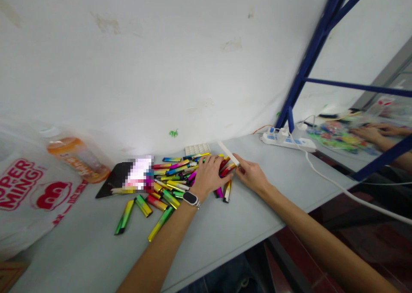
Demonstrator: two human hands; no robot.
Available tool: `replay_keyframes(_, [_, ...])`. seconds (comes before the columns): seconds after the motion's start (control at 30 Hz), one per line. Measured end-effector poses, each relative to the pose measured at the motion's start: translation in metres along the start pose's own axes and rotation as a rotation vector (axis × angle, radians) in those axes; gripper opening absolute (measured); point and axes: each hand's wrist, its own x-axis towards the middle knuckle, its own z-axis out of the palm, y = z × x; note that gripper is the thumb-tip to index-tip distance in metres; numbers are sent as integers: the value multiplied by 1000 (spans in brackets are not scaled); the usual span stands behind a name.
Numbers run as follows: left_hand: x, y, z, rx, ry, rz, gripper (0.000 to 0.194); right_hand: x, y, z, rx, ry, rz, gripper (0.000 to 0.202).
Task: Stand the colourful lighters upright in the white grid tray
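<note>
A loose pile of shiny, coloured, lighter-like sticks [174, 173] lies on the grey table [222, 237], in yellow, green, red, blue and pink. My left hand [210, 175], with a watch at the wrist, rests on the pile's right side; its fingers are spread and bent down over the sticks, their tips partly hidden. At the pile's right edge, my right hand [251, 173] grips the near end of a thin white tray-like piece [228, 153], seen almost edge-on and tilted. Behind the pile, near the wall, sits a white gridded tray [197, 149].
A dark flat device [112, 179] with a blurred-out bright part lies left of the pile. Further left are an orange drink bottle [79, 158] and a white plastic bag [28, 198]. A power strip [288, 142] with cables and a blue metal frame [304, 61] stand right; another person's hands [370, 133] work beyond.
</note>
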Motion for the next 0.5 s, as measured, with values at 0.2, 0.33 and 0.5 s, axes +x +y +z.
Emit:
replay_keyframes(0.2, [3, 2, 1, -14, -21, 104, 20, 1, -6, 6, 19, 8, 26, 56])
replay_keyframes(0.33, [1, 1, 1, -5, -31, 70, 19, 3, -2, 2, 31, 38, 65, 55])
replay_keyframes(0.5, [-2, -2, -1, -7, -16, 19, 17, 5, 6, -1, 62, 171, 148, 39])
